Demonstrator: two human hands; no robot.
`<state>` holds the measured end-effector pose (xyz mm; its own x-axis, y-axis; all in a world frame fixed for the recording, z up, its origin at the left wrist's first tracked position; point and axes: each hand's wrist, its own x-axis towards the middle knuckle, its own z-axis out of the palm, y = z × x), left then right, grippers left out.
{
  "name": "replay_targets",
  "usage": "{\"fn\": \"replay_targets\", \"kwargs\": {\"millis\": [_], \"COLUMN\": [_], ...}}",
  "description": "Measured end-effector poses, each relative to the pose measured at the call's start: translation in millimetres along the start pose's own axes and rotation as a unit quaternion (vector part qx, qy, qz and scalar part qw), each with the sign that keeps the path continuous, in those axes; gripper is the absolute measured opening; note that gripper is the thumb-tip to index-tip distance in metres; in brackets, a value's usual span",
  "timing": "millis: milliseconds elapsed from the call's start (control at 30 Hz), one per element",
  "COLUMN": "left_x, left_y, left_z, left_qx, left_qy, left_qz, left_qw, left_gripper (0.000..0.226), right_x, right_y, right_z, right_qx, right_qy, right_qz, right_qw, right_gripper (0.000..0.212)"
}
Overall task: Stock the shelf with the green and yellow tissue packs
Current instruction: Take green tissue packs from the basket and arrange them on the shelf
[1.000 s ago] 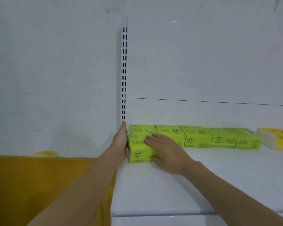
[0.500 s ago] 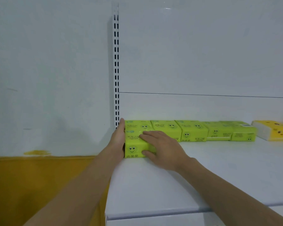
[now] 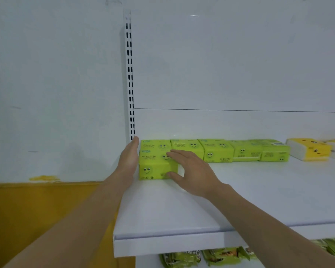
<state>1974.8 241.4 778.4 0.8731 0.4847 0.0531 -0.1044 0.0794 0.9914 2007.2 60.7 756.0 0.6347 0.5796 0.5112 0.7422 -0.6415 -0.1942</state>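
Note:
A green tissue pack (image 3: 153,167) with smiley faces sits at the left end of the white shelf (image 3: 240,192), in front of a row of several green packs (image 3: 217,150) along the back wall. My left hand (image 3: 129,159) lies flat against the front pack's left side. My right hand (image 3: 190,171) grips its right end, fingers across the top and thumb on the front. Two yellow tissue packs (image 3: 309,149) lie at the far right of the row.
A slotted white upright (image 3: 130,78) rises at the shelf's left back corner. Left of it is a white wall with a yellow lower band (image 3: 37,213). Green snack bags (image 3: 207,257) show on the shelf below.
The view shifted slightly. Both hands stay on the front green pack, which sits pressed a little closer to the back row.

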Motion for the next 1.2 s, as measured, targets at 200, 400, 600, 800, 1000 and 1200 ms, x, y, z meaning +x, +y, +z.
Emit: {"fn": "replay_targets", "kwargs": {"millis": [200, 400, 600, 800, 1000, 1200], "left_x": [-63, -170, -290, -345, -376, -419], "left_y": [10, -3, -87, -218, -371, -492], "left_z": [25, 88, 147, 175, 179, 183], "left_qx": [0.027, -0.062, -0.071, -0.012, -0.012, 0.008], "left_qy": [0.033, -0.046, -0.146, -0.203, -0.147, -0.119], "left_qz": [0.151, 0.180, 0.092, -0.136, -0.363, -0.476], "left_qw": [0.988, 0.981, 0.982, 0.970, 0.920, 0.871], "left_gripper": [0.027, 0.021, 0.027, 0.023, 0.020, 0.015], "right_x": [-52, -144, -284, -421, -552, -662], "right_y": [16, 41, 93, 141, 175, 193], "right_z": [-32, -73, -69, -2, 70, 150], "right_qx": [0.027, 0.150, 0.244, 0.254, 0.172, 0.132], "right_qy": [0.030, 0.110, 0.136, -0.006, -0.205, -0.380], "right_qz": [-0.004, -0.027, -0.010, 0.158, 0.331, 0.428], "right_qw": [0.999, 0.982, 0.960, 0.954, 0.905, 0.809], "right_gripper": [0.049, 0.033, 0.025, 0.025, 0.030, 0.051]}}
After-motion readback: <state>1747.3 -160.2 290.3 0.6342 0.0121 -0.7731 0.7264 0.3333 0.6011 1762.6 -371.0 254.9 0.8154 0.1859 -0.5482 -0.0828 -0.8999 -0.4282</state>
